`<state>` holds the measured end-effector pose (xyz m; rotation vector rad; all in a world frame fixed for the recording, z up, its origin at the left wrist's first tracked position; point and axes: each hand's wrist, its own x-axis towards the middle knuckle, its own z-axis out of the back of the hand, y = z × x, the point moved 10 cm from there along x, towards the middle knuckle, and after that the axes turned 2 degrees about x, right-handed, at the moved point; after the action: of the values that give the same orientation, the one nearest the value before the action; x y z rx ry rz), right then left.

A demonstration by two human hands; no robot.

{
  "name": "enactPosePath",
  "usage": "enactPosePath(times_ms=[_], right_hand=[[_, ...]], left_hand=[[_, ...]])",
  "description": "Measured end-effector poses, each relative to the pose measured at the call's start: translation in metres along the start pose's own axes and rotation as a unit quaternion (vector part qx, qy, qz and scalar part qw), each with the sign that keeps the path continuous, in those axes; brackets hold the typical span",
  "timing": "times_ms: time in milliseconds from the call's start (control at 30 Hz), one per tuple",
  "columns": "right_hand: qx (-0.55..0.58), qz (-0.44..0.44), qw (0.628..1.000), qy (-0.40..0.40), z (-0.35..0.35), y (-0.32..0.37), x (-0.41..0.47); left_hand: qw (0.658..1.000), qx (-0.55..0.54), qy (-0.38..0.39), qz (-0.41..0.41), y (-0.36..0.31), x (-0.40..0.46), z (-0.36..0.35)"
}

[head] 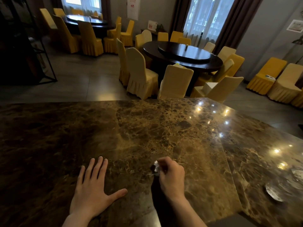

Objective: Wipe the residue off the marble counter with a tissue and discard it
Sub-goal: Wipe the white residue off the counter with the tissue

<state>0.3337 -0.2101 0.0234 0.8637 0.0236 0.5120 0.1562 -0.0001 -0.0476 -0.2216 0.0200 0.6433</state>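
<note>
A brown marble counter (147, 128) fills the lower half of the head view. My right hand (172, 177) is closed around a small crumpled white tissue (156, 167), which pokes out at the fingertips and rests on the stone near the front edge. A dark smudge shows on the tissue's left side. My left hand (93, 189) lies flat on the counter with its fingers spread, to the left of the tissue and apart from it. I cannot make out residue against the mottled stone.
A glass ashtray-like dish (275, 190) sits on the counter at the right edge. Beyond the counter stand round dark dining tables (182, 58) ringed by yellow and cream covered chairs (141, 74). A dark metal shelf frame (37, 51) stands at the far left.
</note>
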Motion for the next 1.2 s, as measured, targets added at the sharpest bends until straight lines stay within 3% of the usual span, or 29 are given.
enactPosePath(times_ms=[200,267,400,500,633,700,767,867,933,1100,1167,1200], right_hand=[[-0.106,0.162,0.974,0.116,-0.06,0.048,-0.03],[-0.122,0.133,0.981,0.078,-0.045,0.031,-0.023],[-0.159,-0.037,0.986,-0.039,0.021,-0.031,0.0],[-0.167,-0.069,0.982,-0.063,0.021,-0.031,-0.004],[-0.115,0.054,0.989,0.08,-0.053,0.021,-0.035],[-0.11,0.094,0.982,0.124,-0.056,0.022,-0.037],[-0.129,0.055,0.987,0.08,-0.023,-0.004,-0.02],[-0.151,-0.076,0.984,-0.055,0.044,-0.053,0.001],[-0.161,-0.093,0.979,-0.085,0.044,-0.048,-0.003],[-0.106,0.085,0.987,0.09,-0.037,0.015,-0.035],[-0.061,0.066,0.988,0.122,-0.028,0.003,-0.029],[-0.03,0.023,0.994,0.101,-0.011,-0.012,-0.021]], left_hand=[[1.0,0.0,0.004,0.0,0.002,0.002,-0.002],[1.0,-0.005,-0.002,-0.001,0.002,0.001,-0.001],[1.0,-0.005,-0.005,-0.003,0.002,0.0,0.0],[1.0,-0.009,0.0,-0.003,0.001,0.0,-0.002],[1.0,-0.005,-0.002,-0.002,0.001,0.001,-0.001],[1.0,-0.001,-0.002,-0.001,0.002,0.001,-0.001],[1.0,-0.001,-0.004,-0.002,0.002,0.001,-0.001],[1.0,-0.008,-0.007,-0.002,0.002,0.001,-0.001],[1.0,-0.01,-0.004,-0.001,0.002,0.001,-0.003],[1.0,-0.008,-0.007,0.001,0.002,0.002,-0.002],[1.0,-0.014,-0.014,0.0,0.002,0.001,-0.001],[1.0,-0.016,-0.017,0.0,0.003,0.001,-0.001]])
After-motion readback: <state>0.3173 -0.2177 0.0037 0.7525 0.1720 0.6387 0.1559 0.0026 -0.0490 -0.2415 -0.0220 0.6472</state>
